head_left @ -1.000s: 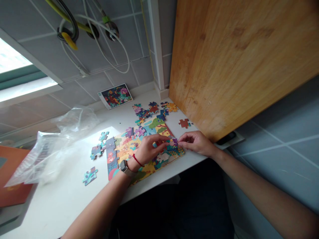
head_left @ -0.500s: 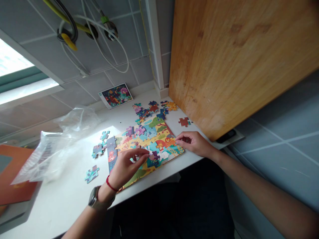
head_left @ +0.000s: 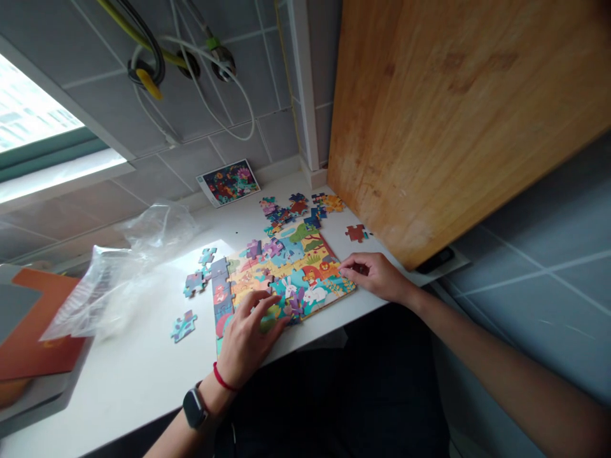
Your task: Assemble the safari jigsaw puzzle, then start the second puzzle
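A colourful, partly assembled jigsaw puzzle (head_left: 305,273) lies on the white counter (head_left: 143,375). My left hand (head_left: 248,337) rests on its near edge, fingers stretched out and pressing a purple piece (head_left: 294,305) into the picture. My right hand (head_left: 377,275) sits at the puzzle's right corner, fingers curled against its edge; I cannot see anything held in them. Loose pieces (head_left: 296,207) lie in a heap behind the puzzle, one red piece (head_left: 356,233) lies to its right, and a few more pieces (head_left: 195,280) lie to its left.
A crumpled clear plastic bag (head_left: 119,267) lies at the left, beside an orange box lid (head_left: 38,331). A reference picture card (head_left: 229,182) leans on the tiled wall. A big wooden board (head_left: 453,114) stands at the right, close to my right hand.
My left hand carried a purple piece from the puzzle's right side back to its near edge and now lies flat on it. My right hand has barely moved.
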Demonstrator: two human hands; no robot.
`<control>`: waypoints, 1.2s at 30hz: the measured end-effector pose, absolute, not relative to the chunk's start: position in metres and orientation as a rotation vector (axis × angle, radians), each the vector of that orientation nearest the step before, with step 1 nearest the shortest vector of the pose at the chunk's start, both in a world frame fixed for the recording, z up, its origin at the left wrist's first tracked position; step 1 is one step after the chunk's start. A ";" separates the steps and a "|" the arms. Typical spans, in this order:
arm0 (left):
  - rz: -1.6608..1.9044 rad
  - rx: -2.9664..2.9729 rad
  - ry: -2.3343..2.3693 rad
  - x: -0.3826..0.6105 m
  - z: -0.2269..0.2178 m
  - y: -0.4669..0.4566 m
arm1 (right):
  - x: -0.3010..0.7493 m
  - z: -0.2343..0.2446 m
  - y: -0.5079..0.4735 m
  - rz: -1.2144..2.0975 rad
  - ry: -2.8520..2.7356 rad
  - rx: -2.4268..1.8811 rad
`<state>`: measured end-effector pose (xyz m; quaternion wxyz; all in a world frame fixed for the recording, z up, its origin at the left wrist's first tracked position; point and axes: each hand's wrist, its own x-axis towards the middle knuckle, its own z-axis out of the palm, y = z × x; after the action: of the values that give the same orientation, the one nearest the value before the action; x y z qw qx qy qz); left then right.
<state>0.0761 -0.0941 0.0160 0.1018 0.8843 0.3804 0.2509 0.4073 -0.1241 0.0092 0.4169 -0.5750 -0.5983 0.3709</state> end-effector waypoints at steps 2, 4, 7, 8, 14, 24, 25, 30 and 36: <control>0.714 2.659 1.039 0.075 0.014 -0.096 | 0.408 0.009 -0.124 0.933 -1.505 -1.443; 0.695 2.679 1.006 0.074 0.011 -0.098 | 0.408 0.009 -0.124 0.931 -1.509 -1.441; 0.699 2.650 1.016 0.074 0.008 -0.102 | 0.408 0.010 -0.124 0.929 -1.504 -1.436; 0.703 2.633 1.023 0.074 0.007 -0.103 | 0.408 0.010 -0.124 0.929 -1.503 -1.435; 0.736 2.553 1.112 0.078 0.006 -0.112 | 0.407 0.009 -0.124 0.928 -1.513 -1.441; 0.782 2.639 1.161 0.082 0.002 -0.117 | 0.407 0.009 -0.125 0.913 -1.523 -1.445; 0.779 2.650 1.157 0.081 0.002 -0.117 | 0.407 0.009 -0.125 0.915 -1.524 -1.442; 0.719 2.745 1.103 0.082 0.007 -0.116 | 0.407 0.009 -0.124 0.916 -1.523 -1.437; 0.610 2.819 1.064 0.083 0.011 -0.115 | 0.405 0.011 -0.125 0.910 -1.536 -1.442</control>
<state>0.0833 -0.1152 0.0114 0.0335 0.9165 0.3459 0.1982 0.4055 -0.1248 0.0112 0.4110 -0.5728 -0.6102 0.3615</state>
